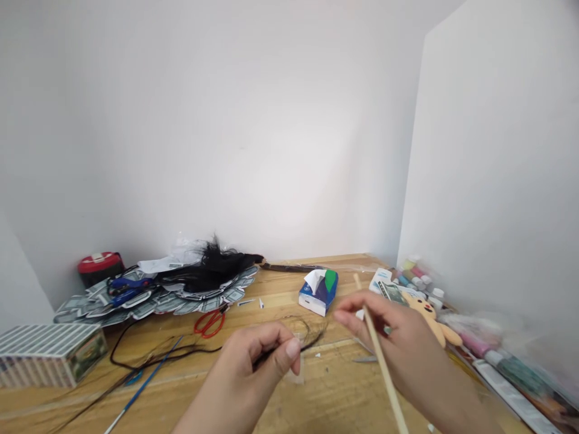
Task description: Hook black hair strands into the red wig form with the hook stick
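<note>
My left hand (260,361) is closed in a pinch, thumb pressed to the fingers, on a thin black cord (194,351). The cord runs left across the wooden table, and wispy frayed ends (312,340) stick out past my fingers on the right. In the crook of my right hand (389,331) lies a pale wooden stick (384,374), slanting up and away. The thumb and index tip of that hand come together; whether something fine sits between them I cannot tell. A gap separates my two hands.
Behind my hands stands a blue tissue pack (319,295). Red-handled scissors (209,323), a blue thin brush (145,383) and a box of striped spines (49,355) lie left. Black hair (203,271) covers a grey patterned pile (158,301). A plush toy (427,310) and paint bottles (414,277) line the right.
</note>
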